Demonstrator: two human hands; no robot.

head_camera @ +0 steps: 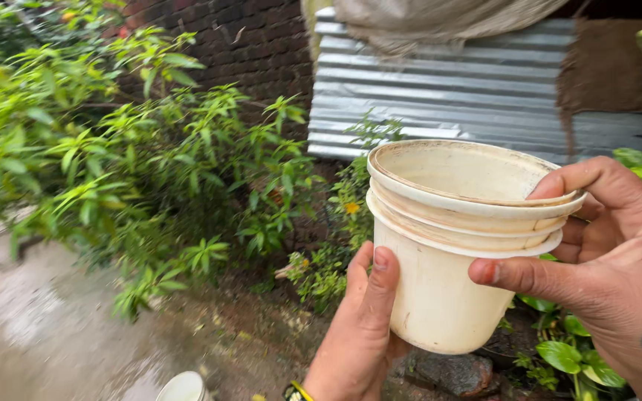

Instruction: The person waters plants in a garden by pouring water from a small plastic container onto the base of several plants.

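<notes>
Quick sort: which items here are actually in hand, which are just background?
In hand:
- stack of nested cream plastic pots
- left hand, gripping the stack's lower wall
- right hand, fingers on the rims

Lying about:
- white container on the wet ground
- leafy shrubs
- corrugated metal sheet
- brick wall
- stone

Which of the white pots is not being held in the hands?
The lone white pot at the bottom edge, on the wet ground; the others are nested in the held stack.

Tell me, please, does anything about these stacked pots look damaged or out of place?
The nested cream plastic pots, held by the left hand and right hand, show brown grime on their rims, and the rims sit slightly uneven. No crack or spill shows.
</notes>
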